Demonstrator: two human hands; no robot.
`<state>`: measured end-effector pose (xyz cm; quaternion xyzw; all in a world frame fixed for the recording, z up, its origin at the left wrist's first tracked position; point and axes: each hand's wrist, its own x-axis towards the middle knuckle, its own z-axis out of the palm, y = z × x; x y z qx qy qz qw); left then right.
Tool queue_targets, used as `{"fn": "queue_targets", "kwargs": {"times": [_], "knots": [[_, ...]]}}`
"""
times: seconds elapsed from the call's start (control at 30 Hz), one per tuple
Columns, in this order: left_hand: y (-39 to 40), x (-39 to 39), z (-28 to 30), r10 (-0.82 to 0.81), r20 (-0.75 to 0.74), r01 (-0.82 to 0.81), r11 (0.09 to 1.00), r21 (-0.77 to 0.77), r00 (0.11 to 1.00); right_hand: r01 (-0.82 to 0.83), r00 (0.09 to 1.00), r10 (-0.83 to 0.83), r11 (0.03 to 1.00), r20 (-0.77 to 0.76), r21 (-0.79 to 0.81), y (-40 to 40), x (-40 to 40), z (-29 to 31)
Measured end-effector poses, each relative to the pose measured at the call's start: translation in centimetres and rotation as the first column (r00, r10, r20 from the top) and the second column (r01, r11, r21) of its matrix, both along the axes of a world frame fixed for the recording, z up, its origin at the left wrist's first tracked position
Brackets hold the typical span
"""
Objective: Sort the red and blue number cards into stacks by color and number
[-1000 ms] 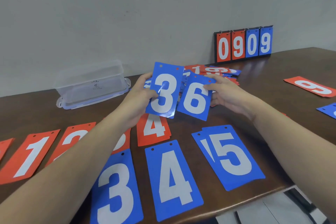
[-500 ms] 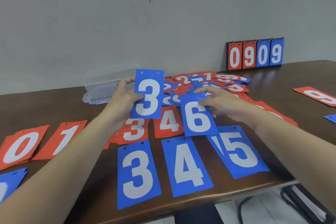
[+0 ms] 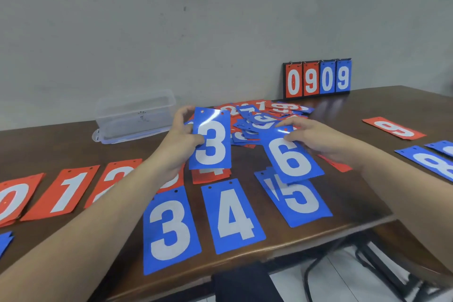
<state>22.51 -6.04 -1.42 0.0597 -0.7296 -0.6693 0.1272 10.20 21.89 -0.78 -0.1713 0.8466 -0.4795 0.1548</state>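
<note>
At frame centre, we grip the blue 3 card (image 3: 212, 140) in left-hand fingers (image 3: 196, 141) and the blue 6 card (image 3: 291, 155) in right-hand fingers (image 3: 293, 138), faces up so each number reads for stacking.

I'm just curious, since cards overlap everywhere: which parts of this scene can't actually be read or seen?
All in the head view:
- Red 3: mostly covered by the left arm.
- Red 4: hidden behind the held blue 3.
- Card under the blue 5: only a sliver shows.
- Unsorted pile: digits overlapped and blurred.
- Blue 8: cut by the right edge.
</note>
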Motion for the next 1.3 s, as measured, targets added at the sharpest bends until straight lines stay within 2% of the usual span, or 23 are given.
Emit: {"fn": "queue_targets", "kwargs": {"times": [0.13,0.4,0.67,0.77,0.87,0.97,1.3], "knots": [[2.3,-1.4,-0.2,-0.035,-0.003,0.035,0.999,-0.036,0.999,0.039,0.999,-0.039,0.992,-0.003,0.119,3.7,0.2,0.0],[7.5,-3.8,-0.4,-0.101,0.000,0.100,0.983,-0.157,0.995,0.126,0.986,-0.093,0.957,-0.136,0.261,10.1,0.7,-1.7],[9.8,-5.6,-0.7,-0.117,0.052,0.120,0.990,-0.069,0.992,0.156,0.941,0.003,0.884,-0.339,0.442,11.3,0.6,-3.5],[9.8,-5.8,-0.5,-0.093,0.068,0.095,0.995,-0.018,0.993,0.188,0.917,-0.025,0.908,-0.397,0.375,11.0,0.1,-3.3],[9.3,-6.0,-0.3,-0.068,0.072,0.069,0.998,-0.008,0.995,0.170,0.924,-0.069,0.955,-0.375,0.245,9.8,-0.1,-2.7],[8.1,-5.9,0.0,-0.043,0.043,0.044,0.999,-0.005,0.998,0.132,0.934,-0.056,0.972,-0.353,0.193,8.2,-0.4,-2.1],[0.9,-4.7,0.4,0.145,0.053,-0.143,0.989,-0.044,0.988,-0.120,0.949,0.154,0.983,-0.273,0.136,0.1,-1.3,-1.8]]}}
